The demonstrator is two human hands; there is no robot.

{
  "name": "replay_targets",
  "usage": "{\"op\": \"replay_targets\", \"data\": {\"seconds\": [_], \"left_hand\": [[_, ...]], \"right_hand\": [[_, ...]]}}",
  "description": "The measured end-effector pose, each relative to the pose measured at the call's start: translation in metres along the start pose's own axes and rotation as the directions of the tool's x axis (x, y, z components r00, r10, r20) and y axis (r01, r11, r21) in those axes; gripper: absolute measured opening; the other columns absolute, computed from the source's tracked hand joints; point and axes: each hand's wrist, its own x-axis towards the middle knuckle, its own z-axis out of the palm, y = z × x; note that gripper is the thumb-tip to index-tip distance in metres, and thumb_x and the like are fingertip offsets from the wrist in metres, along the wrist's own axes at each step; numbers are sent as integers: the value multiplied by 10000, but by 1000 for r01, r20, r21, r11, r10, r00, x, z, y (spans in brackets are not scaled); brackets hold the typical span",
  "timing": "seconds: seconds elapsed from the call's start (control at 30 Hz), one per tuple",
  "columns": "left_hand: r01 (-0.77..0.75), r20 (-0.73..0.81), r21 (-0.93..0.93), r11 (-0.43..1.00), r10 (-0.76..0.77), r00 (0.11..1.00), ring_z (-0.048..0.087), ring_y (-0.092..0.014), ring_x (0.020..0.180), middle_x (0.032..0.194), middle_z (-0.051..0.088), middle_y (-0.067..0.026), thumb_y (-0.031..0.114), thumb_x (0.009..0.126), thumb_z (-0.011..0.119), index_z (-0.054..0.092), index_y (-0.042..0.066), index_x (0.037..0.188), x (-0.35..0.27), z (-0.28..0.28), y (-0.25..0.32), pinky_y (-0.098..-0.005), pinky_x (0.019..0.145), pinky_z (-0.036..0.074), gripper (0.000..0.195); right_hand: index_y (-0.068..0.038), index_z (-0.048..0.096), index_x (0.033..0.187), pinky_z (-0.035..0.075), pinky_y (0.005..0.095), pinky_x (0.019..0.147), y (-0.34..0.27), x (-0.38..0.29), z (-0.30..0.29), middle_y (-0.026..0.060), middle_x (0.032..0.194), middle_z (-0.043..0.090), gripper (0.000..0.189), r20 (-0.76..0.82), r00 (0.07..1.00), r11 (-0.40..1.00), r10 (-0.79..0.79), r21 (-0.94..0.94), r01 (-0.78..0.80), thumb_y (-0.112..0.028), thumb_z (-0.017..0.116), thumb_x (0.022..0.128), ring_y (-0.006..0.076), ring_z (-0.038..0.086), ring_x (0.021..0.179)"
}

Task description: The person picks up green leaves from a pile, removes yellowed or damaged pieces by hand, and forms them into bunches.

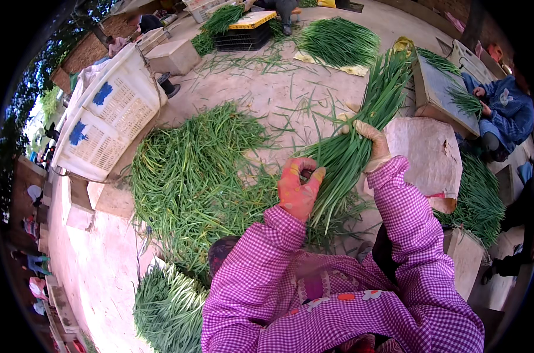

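My right hand [373,140], in a pale glove, grips a thick bundle of garlic chives [340,165] around its middle. The bundle slants across the front of me, one end up toward the far right and the loose leaf tips hanging toward my lap. My left hand [299,187], in an orange patterned glove, is at the bundle's left side with thumb and forefinger curled toward each other. Whether a leaf is pinched between them is unclear. Below both hands spreads a heap of loose, tangled chive leaves [192,176], some of them yellowed.
A white plastic basket [112,110] stands tilted at left. Neat chive piles lie near left [170,304], far ahead [337,42] and at right [474,198]. A co-worker [505,110] holds chives beside a box [446,95]. A pale sack [426,154] lies right of my hands.
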Motion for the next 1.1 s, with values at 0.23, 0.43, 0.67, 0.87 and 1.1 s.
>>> {"op": "replay_targets", "data": {"seconds": [0.23, 0.43, 0.67, 0.87, 1.1], "left_hand": [[158, 94, -803, 575, -140, 986, 548, -144, 752, 844, 577, -45, 99, 848, 604, 530, 89, 935, 14, -27, -11, -243, 596, 450, 115], [86, -219, -581, 810, -258, 941, 557, -165, 806, 911, 586, -78, 74, 824, 619, 522, 54, 1066, 33, -72, -41, -267, 688, 480, 261], [299, 200, -279, 913, -249, 947, 546, -159, 939, 1036, 589, -69, 85, 789, 639, 561, 19, 1105, 26, -46, -6, -286, 860, 433, 332], [358, 358, -658, 662, -143, 923, 551, -133, 917, 982, 600, -48, 119, 820, 638, 564, 33, 1082, 5, -6, 7, -273, 802, 441, 286], [273, 404, -331, 903, -126, 906, 552, -116, 838, 887, 583, -19, 118, 809, 663, 562, 38, 950, 12, -3, -19, -251, 772, 448, 190]], "right_hand": [[-14, 389, 1310, 467, 343, 805, -31, 10, -35, 71, 830, 586, 555, 91, 995, 992, -49, 118, 38, -130, 601, 811, 213, 550, 827], [-1, 404, 1299, 496, 373, 762, -63, 11, -45, 81, 813, 595, 544, 78, 980, 961, -185, 223, 164, -148, 590, 809, 220, 559, 756], [18, 389, 1305, 473, 371, 822, -57, 12, -48, 68, 837, 589, 589, 174, 973, 964, -153, 244, 108, -181, 601, 793, 243, 542, 842], [10, 374, 1311, 481, 363, 799, -40, 5, -27, 66, 834, 583, 588, 221, 972, 974, -78, 226, 27, -173, 598, 799, 236, 549, 832], [37, 357, 1313, 470, 346, 846, -33, 3, -15, 49, 917, 584, 595, 230, 968, 971, -101, 234, 46, -108, 595, 787, 172, 573, 829]]}}
